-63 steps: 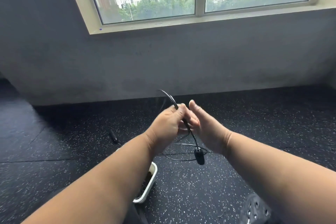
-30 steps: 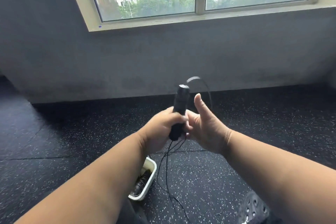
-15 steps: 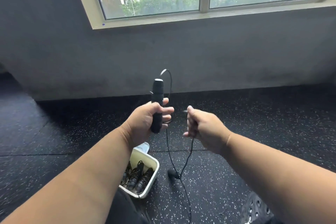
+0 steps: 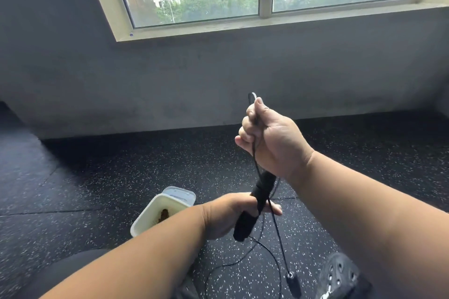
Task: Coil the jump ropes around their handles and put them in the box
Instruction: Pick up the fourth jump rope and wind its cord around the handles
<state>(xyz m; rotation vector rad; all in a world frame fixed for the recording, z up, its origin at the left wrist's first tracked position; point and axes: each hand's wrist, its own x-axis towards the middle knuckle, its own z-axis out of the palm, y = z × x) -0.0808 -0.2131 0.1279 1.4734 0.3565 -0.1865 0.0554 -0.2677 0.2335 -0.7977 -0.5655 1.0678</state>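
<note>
Left hand [image 4: 226, 216] grips the matte black cylindrical jump-rope handle [image 4: 255, 206]; right hand [image 4: 269, 143] pinches its thin black cord [image 4: 274, 221].
Handle is tilted, just right of the cream rounded-rectangular plastic box [image 4: 155, 211], left fingers curled round its lower half. Right fingers closed on the cord, raised well above the box. Cord drops in a slack loop to the black speckled rubber floor [image 4: 121, 165], ending in a small black end piece [image 4: 291, 279] right of the box. A clear lid [image 4: 179, 194] touches the box's far edge. Open floor runs beyond the box to the grey wall [image 4: 218, 80].
</note>
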